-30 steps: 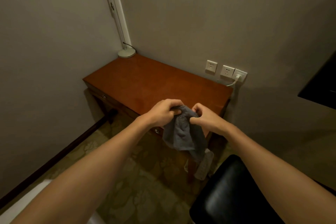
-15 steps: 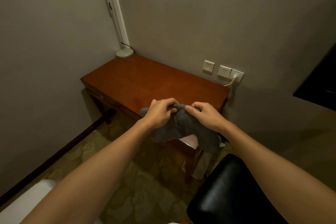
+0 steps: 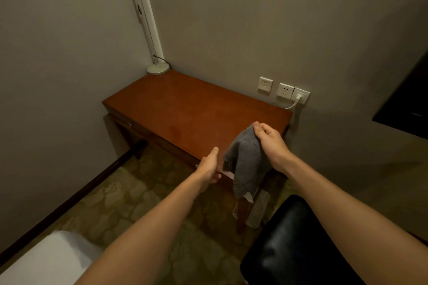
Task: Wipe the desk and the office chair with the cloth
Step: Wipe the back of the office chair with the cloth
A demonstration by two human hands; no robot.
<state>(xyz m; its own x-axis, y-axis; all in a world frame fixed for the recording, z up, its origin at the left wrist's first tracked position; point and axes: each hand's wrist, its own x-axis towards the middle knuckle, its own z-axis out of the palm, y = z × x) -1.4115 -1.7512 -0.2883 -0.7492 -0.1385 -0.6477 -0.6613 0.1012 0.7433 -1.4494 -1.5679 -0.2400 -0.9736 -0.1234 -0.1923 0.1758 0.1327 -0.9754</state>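
Corner room, red-brown desk against the far wall, black chair near right. The right hand pinches the grey cloth by its top above the desk's near right end, likely letting it hang free before wiping; the left hand, fingers straight and empty, hovers just left of it. The cloth hangs limp and creased, a pale tag at its foot.

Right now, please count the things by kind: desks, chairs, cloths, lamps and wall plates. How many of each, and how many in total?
Desk: 1
Office chair: 1
Cloth: 1
Lamp: 1
Wall plates: 3
Total: 7
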